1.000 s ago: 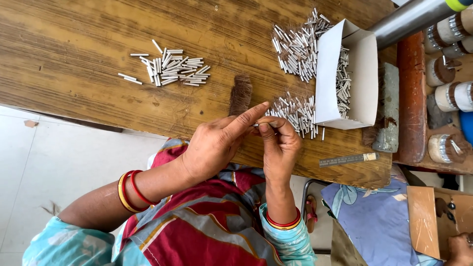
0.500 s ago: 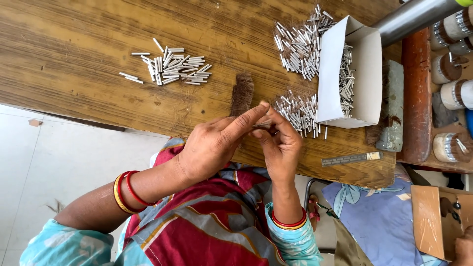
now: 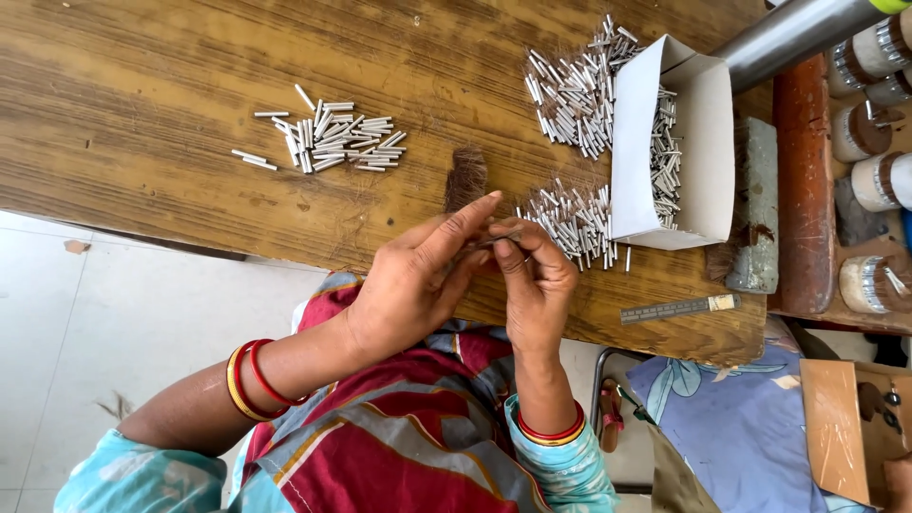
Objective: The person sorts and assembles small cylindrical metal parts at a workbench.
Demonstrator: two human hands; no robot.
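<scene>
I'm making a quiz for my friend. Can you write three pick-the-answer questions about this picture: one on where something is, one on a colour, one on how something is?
1. Where is the white box?
A) on the floor
B) on the wooden table, beside heaps of metal tubes
C) on the person's lap

2. What colour are the bangles on the left wrist?
A) red and yellow
B) blue
C) green

3. How is the box?
A) taped shut
B) crushed flat
C) open, with tubes inside

Answers:
1 B, it sits on the tabletop next to the heaps.
2 A, red and yellow rings show.
3 C, its top is open and tubes lie in it.
</scene>
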